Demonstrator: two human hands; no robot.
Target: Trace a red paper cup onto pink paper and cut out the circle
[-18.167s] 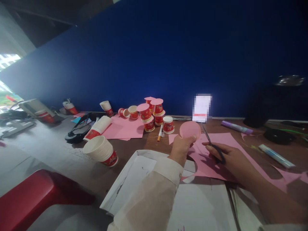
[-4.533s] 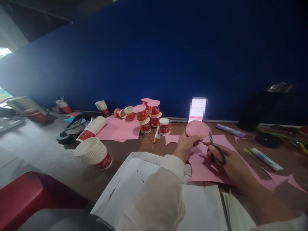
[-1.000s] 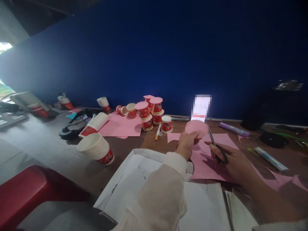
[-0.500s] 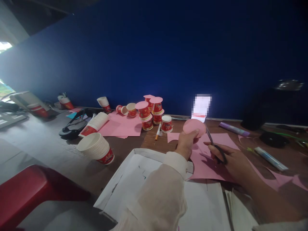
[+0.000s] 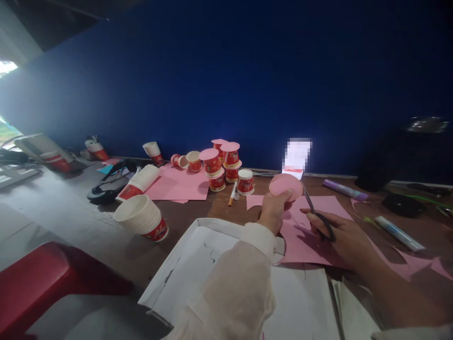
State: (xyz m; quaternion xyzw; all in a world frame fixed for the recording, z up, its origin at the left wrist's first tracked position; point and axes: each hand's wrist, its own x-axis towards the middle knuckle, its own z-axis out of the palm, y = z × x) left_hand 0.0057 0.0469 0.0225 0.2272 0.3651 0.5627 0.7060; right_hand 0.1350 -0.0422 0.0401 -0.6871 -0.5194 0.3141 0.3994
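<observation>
Between the thumb and fingers of my left hand [image 5: 274, 211] is a pink paper disc [image 5: 283, 186], held up above the table. My right hand [image 5: 331, 231] grips dark-handled scissors [image 5: 311, 203], whose blades point up beside the disc's right edge; whether they touch the paper I cannot tell. Below both hands lies a pink paper sheet [image 5: 307, 245]. Left of them, red paper cups [image 5: 212, 166] are stacked in tiers, with pink discs on top. A single red cup [image 5: 245, 182] stands near that stack, a glue stick or marker [image 5: 232, 194] lying by it.
A white cardboard box lid [image 5: 184, 264] lies in front of me. Nested paper cups [image 5: 141, 218], a headset-like black strap [image 5: 106, 186] and more pink paper [image 5: 180, 182] are at left. A lit phone [image 5: 296, 156] leans on the blue partition [image 5: 226, 71]. Paper offcuts [image 5: 417, 264] lie right.
Almost nothing differs. Both hands keep their hold on the paper disc and the scissors in nearly the same place; the view has shifted very slightly.
</observation>
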